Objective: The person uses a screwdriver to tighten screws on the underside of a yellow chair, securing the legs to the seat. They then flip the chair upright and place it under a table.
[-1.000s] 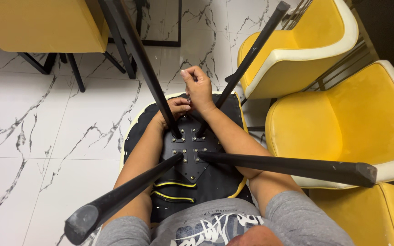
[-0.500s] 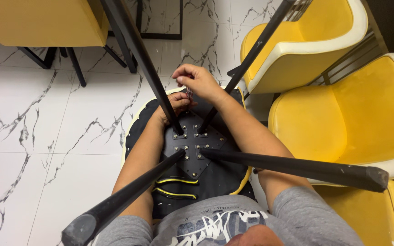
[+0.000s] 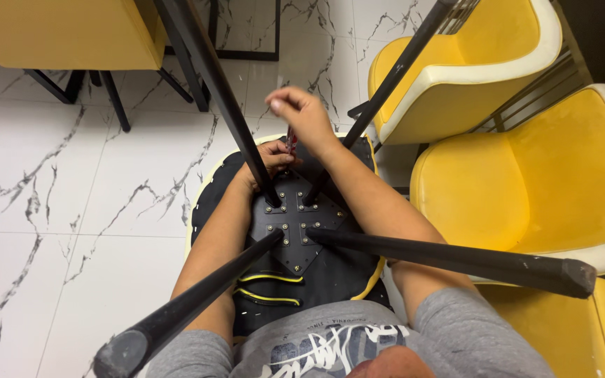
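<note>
your right hand [image 3: 301,110] has lifted, fingers pinched shut, contents unclear; your left hand [image 3: 269,159] grips a red-handled tool [image 3: 290,142] at the upturned chair's black leg plate [image 3: 294,225].

The right hand [image 3: 302,112] now stands raised clear of the upturned chair's black underside [image 3: 295,231], fingers curled into a loose fist above the far edge; a second ago it lay low against that edge beside the left hand [image 3: 271,157]. A thin red-handled tool [image 3: 290,140] now shows between the two hands. The view has shifted slightly, the yellow chairs [image 3: 519,182] sitting farther right.
</note>
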